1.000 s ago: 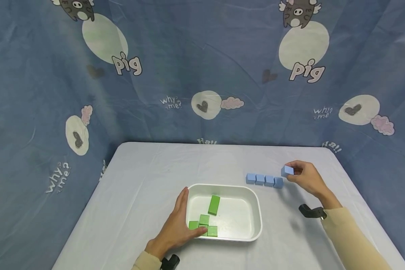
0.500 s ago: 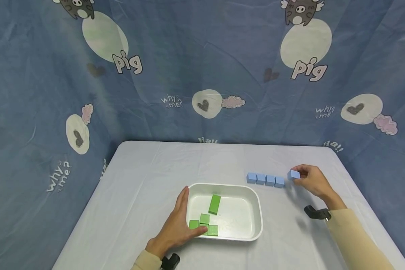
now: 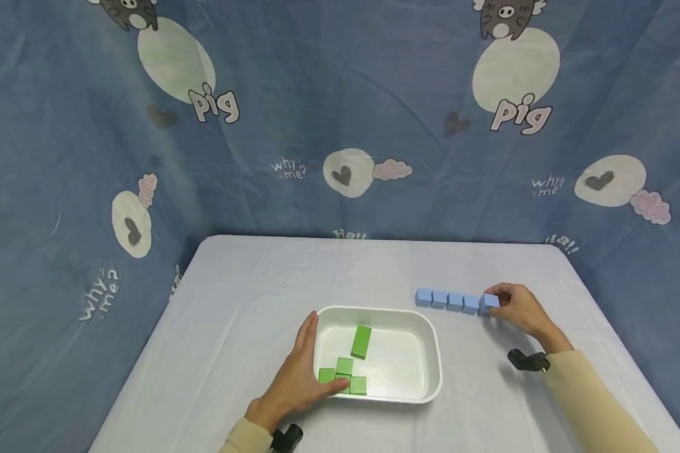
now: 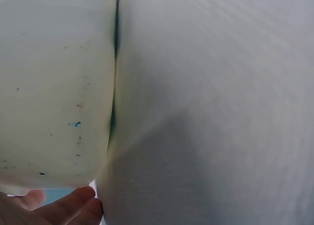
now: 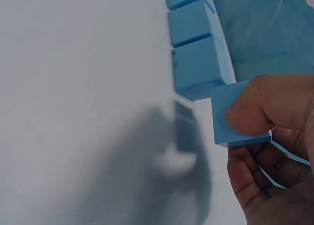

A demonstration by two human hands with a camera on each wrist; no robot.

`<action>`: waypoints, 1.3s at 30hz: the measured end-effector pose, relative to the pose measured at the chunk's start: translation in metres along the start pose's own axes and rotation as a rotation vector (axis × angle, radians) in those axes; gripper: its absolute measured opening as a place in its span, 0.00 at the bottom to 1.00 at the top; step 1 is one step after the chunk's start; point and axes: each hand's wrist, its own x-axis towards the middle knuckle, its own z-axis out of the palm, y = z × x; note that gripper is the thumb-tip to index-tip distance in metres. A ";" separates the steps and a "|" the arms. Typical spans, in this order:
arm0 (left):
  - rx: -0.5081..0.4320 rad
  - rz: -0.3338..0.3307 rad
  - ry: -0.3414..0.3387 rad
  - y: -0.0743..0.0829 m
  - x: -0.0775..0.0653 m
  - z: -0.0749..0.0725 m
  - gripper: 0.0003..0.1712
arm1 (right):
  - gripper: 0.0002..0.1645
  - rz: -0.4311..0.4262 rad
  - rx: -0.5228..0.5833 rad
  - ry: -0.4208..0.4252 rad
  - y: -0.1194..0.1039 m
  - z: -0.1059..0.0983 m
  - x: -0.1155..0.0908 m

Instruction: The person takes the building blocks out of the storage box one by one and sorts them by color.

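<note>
My right hand (image 3: 522, 309) pinches a light blue cube block (image 3: 489, 303) between thumb and fingers. This block is at the right end of a row of several blue cube blocks (image 3: 454, 302). In the right wrist view the held block (image 5: 225, 112) seems slightly above the cloth, close to the last block of the row (image 5: 198, 70). My left hand (image 3: 297, 371) holds the left front corner of a white tray (image 3: 435, 377), thumb over the rim, fingers along the outer side. Inside the tray lie a longer green block (image 3: 361, 341) and several green cubes (image 3: 344, 366), one partly hidden by the thumb.
The tray and the row stand on a white cloth-covered table (image 3: 232, 302). A blue printed curtain (image 3: 249, 126) hangs behind the table and along its sides. In the left wrist view the tray's outer wall (image 4: 54, 97) fills the left part.
My right hand has moved right and then lowered the blue block towards the right end of the row. My left hand stays on the tray.
</note>
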 end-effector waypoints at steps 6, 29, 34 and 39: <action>-0.001 -0.005 0.001 0.001 0.000 -0.001 0.79 | 0.21 -0.004 -0.008 -0.006 0.005 0.003 0.003; 0.008 -0.003 -0.001 0.002 0.002 -0.002 0.79 | 0.22 0.040 -0.021 -0.019 0.007 0.014 0.006; 0.014 0.000 -0.004 0.001 0.001 -0.001 0.79 | 0.29 0.055 -0.012 -0.029 0.003 0.009 0.001; 0.019 0.000 -0.004 0.001 0.001 0.000 0.79 | 0.33 0.054 0.010 0.000 -0.005 0.000 -0.005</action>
